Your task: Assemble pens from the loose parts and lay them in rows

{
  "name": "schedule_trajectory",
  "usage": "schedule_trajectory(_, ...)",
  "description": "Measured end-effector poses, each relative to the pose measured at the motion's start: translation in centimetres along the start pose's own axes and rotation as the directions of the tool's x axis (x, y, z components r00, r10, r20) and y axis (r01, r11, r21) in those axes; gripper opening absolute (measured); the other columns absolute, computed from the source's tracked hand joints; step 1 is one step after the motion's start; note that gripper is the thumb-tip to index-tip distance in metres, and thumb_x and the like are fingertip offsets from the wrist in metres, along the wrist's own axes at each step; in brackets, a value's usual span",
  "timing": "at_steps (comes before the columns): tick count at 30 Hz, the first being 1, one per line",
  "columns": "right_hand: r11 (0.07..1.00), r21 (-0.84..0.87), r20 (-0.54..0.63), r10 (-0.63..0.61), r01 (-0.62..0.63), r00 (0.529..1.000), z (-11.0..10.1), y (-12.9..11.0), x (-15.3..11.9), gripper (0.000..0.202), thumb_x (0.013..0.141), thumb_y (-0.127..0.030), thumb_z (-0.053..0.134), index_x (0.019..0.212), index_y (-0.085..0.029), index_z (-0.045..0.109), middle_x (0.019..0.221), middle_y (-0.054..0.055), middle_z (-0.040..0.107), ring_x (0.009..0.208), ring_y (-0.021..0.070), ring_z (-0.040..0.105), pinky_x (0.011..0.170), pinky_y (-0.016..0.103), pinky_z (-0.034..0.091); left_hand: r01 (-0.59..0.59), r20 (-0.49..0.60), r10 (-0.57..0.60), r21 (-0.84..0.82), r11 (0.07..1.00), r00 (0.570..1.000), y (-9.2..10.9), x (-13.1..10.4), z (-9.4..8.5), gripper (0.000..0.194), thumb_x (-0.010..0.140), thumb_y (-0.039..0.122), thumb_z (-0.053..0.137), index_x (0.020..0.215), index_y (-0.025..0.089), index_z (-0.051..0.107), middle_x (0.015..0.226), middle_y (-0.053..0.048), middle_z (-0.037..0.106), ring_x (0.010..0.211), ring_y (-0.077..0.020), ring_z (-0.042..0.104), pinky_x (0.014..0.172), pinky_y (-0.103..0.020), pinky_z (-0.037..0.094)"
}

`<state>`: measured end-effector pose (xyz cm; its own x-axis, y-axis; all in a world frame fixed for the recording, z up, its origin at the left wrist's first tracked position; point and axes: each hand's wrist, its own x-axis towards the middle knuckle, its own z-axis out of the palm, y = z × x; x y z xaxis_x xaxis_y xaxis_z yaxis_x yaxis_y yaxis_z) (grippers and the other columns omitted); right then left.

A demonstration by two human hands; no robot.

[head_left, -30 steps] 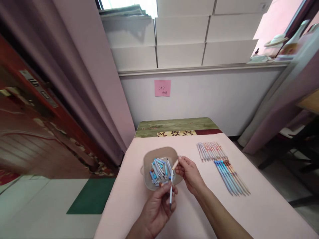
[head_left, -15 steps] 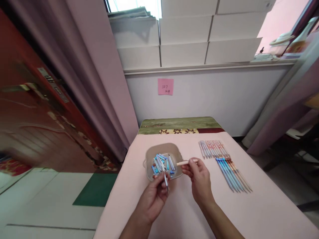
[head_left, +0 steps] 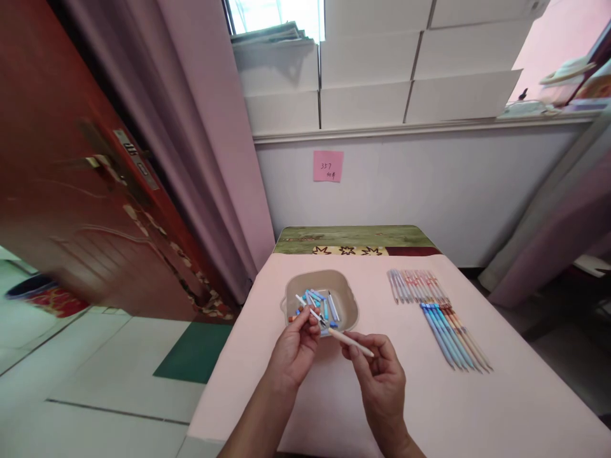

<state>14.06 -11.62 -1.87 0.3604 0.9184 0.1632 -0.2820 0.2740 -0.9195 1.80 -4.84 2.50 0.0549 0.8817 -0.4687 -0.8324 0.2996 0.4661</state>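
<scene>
Between its fingertips my left hand point(head_left: 296, 348) pinches a thin white refill point(head_left: 312, 313), over the near edge of the beige bin. My right hand point(head_left: 380, 375) grips a cream pen barrel point(head_left: 352, 341), whose far end points at the refill's dark end; whether they touch I cannot tell. The beige bin point(head_left: 351, 299) holds several short blue, lilac and white pen parts point(head_left: 333, 306). Some brown pieces lie at its left, near my left fingertips.
On the right of the pink tabletop point(head_left: 429, 407) lie two rows of pens: pale printed ones point(head_left: 417, 286) behind, blue ones point(head_left: 446, 337) and beige-brown ones point(head_left: 470, 340) in front. A pink note point(head_left: 328, 166) hangs on the wall.
The refill in my left hand has turned, its dark end now toward my right hand. My right hand has come nearer and lower, with the cream barrel tilted the other way. The view has shifted slightly.
</scene>
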Motion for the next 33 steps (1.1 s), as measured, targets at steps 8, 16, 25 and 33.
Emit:
schedule_trajectory(8, 0.999, -0.019, 0.022, -0.028, 0.028, 0.999, -0.5, 0.8, -0.8, 0.018, 0.079, -0.025, 0.068, 0.09, -0.02, 0.056, 0.103, 0.01, 0.069, 0.094, 0.0213, 0.066, 0.077, 0.034, 0.056, 0.007, 0.014, -0.007, 0.012, 1.0, 1.0, -1.1, -0.7, -0.2, 0.01, 0.084, 0.005, 0.055, 0.076, 0.009, 0.059, 0.076, -0.009, 0.065, 0.052, -0.0064, 0.055, 0.041, -0.014, 0.044)
schedule_trajectory(16, 0.995, -0.028, 0.057, 0.098, -0.096, 0.994, -0.4, 1.4, -0.5, 0.021, 0.073, -0.032, 0.073, 0.082, -0.019, 0.058, 0.085, 0.005, 0.067, 0.082, 0.0186, 0.064, 0.072, 0.03, 0.052, -0.069, 0.014, 0.068, 0.095, 0.993, 0.998, -2.4, -1.2, -0.6, 0.01, 0.078, 0.002, 0.061, 0.07, 0.009, 0.06, 0.074, -0.007, 0.064, 0.051, -0.0056, 0.053, 0.04, -0.014, 0.041)
schedule_trajectory(25, 0.963, 0.074, 0.004, 0.259, -0.259, 0.966, -1.4, 1.4, -0.2, 0.026, 0.077, -0.039, 0.069, 0.088, -0.019, 0.058, 0.075, 0.0, 0.063, 0.066, 0.0125, 0.056, 0.064, 0.025, 0.049, 0.012, 0.043, -0.015, 0.082, 0.997, 0.999, -1.7, -1.6, -0.8, 0.014, 0.083, -0.001, 0.051, 0.082, 0.004, 0.064, 0.084, -0.015, 0.067, 0.066, -0.0112, 0.063, 0.057, -0.019, 0.053)
schedule_trajectory(33, 0.967, -0.252, -0.01, 0.034, -0.035, 0.999, -3.0, 1.4, 0.1, 0.027, 0.076, -0.038, 0.068, 0.091, -0.017, 0.062, 0.08, 0.004, 0.066, 0.072, 0.0169, 0.061, 0.064, 0.027, 0.051, 0.026, -0.023, -0.025, 0.054, 0.998, 0.999, -0.9, -1.2, -1.9, 0.011, 0.085, 0.002, 0.052, 0.08, 0.005, 0.062, 0.092, -0.016, 0.068, 0.053, -0.0037, 0.055, 0.043, -0.011, 0.045)
